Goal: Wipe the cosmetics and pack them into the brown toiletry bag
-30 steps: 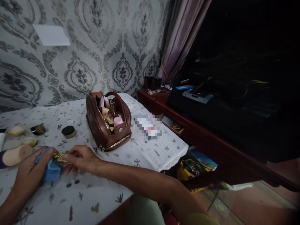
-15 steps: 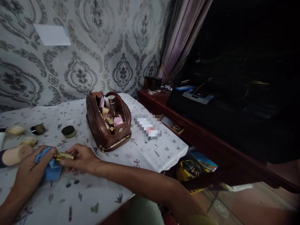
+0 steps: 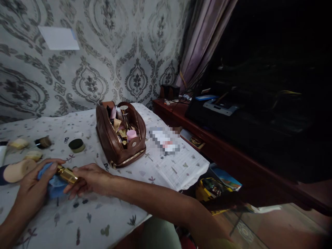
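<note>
At the near left of the table point(image 3: 166, 166), the right hand point(image 3: 89, 178) pinches a small gold metal tube point(image 3: 66, 174), while the left hand point(image 3: 32, 186) presses a blue cloth point(image 3: 53, 181) around its left end. A brown leather pouch point(image 3: 120, 138) stands open farther off.

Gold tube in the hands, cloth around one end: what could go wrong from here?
1. The right hand holds the gold tube only at one end, while the left hand presses the blue cloth on the other; it could slip and roll across the table.
2. The brown pouch stands open and crammed close by; a bump from the right forearm might tip items out.
</note>
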Tool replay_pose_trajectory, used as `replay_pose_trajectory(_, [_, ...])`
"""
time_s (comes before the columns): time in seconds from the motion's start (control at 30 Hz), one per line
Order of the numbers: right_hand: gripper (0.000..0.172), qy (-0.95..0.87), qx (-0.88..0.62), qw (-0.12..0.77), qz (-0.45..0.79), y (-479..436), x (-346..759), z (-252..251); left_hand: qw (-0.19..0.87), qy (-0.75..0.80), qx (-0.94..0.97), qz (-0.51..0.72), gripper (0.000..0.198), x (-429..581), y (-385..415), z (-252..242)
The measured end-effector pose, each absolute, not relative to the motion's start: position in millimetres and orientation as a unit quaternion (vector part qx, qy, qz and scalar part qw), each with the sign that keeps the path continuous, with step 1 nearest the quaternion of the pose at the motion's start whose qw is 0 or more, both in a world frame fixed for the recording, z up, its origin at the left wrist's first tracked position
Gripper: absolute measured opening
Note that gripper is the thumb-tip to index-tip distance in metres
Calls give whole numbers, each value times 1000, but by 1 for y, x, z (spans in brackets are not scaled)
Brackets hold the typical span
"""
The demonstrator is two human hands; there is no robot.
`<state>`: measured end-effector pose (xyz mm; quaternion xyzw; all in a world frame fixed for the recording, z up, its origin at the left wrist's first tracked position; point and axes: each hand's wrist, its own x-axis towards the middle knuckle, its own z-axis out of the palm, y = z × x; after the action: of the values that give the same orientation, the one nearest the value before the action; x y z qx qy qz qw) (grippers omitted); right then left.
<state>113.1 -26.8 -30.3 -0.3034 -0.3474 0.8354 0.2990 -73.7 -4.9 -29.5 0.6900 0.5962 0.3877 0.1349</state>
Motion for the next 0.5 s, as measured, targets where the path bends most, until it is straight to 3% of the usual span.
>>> replay_pose_trajectory(0.1, [32,-388,-327,313,803,-26,111,-33,240,599,643,413,31,-70,-9,-25])
replay_pose_trajectory(0.2, [25,-451,-366,339,740,-27,111,-34,310,620,576,434,37,-66,-12,-24])
replay_pose_trajectory(0.33, [31,-480,-337,355,728,-29,113,-34,438,594,480,475,44,-57,-16,-21])
replay_pose_trajectory(0.5, [32,-482,-291,394,726,-24,112,-42,449,522,495,530,55,-50,-15,-28])
